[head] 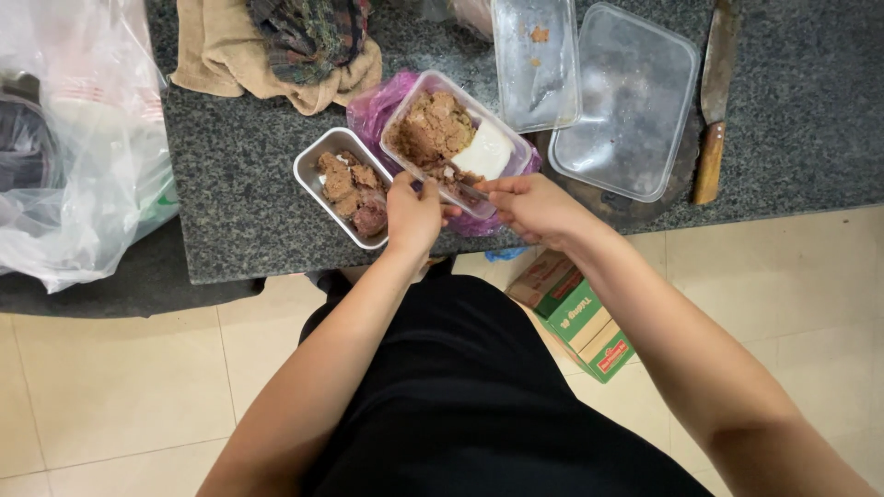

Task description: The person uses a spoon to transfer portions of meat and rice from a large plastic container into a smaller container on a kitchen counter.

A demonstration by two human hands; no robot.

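Brown minced filling [431, 129] sits packed in a clear plastic tub [511, 138] at the counter's front edge, a white block [485, 152] tucked in beside it. Right hand [534, 207] is closed around a slim metal utensil [470, 191], its tip at the tub's near end. Left hand [412, 216] curls shut just beside the tub, though what it holds is hidden. Next door, a metal tray [318, 158] carries brown chunks [354, 189].

A speckled, matt stone counter [249, 212] bears a clear plastic tub [456, 138] of coarse brown paste on a glossy purple plastic bag [373, 110], a dull metal tray [318, 161], crumpled cloth [230, 55] and a wooden-handled knife [714, 101]; smooth floor tiles [110, 387] lie below.
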